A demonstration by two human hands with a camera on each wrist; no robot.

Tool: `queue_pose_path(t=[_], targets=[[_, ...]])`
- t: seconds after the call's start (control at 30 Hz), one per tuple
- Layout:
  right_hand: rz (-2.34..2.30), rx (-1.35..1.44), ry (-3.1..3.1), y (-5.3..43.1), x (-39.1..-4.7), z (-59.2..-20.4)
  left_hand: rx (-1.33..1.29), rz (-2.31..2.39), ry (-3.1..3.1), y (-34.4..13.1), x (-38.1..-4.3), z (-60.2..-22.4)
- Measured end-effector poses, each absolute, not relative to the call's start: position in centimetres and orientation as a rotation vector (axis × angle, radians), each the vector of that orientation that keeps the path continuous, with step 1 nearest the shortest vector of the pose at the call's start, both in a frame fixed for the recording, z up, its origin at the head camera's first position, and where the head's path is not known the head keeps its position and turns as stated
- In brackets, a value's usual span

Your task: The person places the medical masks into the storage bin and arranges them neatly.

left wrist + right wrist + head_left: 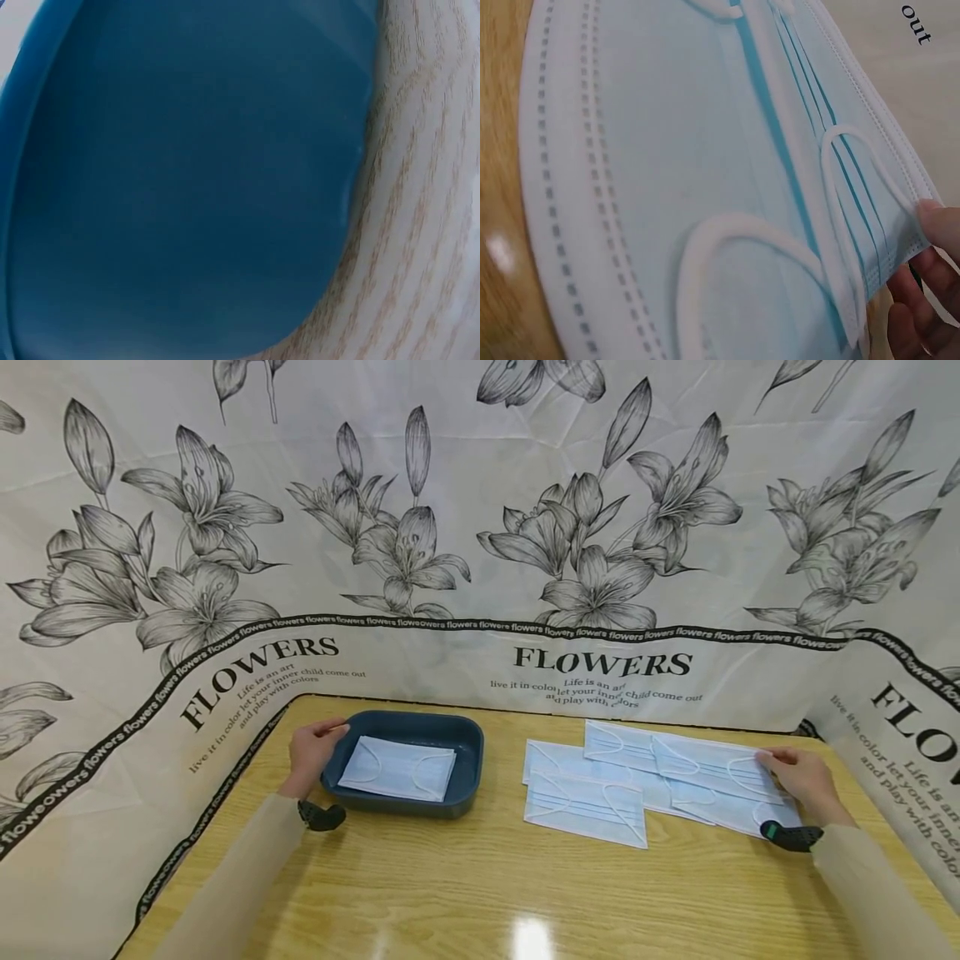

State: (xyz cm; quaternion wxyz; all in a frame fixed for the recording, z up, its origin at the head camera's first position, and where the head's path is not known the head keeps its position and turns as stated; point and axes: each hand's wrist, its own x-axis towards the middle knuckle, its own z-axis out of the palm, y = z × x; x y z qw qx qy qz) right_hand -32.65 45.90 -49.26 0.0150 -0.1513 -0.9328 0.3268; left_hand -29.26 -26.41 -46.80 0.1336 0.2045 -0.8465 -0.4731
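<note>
My left hand [313, 756] grips the left rim of a dark blue plastic basin [468, 781]. Light blue face masks [397, 768] lie stacked inside it, ear loops uppermost. The basin's outer wall [187, 180] fills most of the left wrist view, where the hand itself is out of sight. At the right, my right hand [806, 781] pinches the corner of a pleated face mask [723, 768] between thumb and fingers. That mask [855, 172] overlaps another mask [675, 165] in the right wrist view. Further masks [585, 806] lie overlapping to its left.
Everything stands on a wood-grain table [450, 885]. A white cloth [420, 668] printed with flowers and lettering hangs along the back and both sides. Bare wood separates the basin from the spread masks.
</note>
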Motion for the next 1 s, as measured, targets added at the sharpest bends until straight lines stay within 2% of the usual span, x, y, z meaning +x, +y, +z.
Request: queue_pose_path(t=[0.47,1.0], targets=[[0.888,-0.243,-2.776,45.9,-30.5,-47.3,0.603,-1.383,-2.45,-26.1,-28.9,-46.5],[0.939,-0.208,-2.653,45.0,-28.7,-45.1,0.601,-1.374,-2.455,-26.0,-28.7,-46.5]])
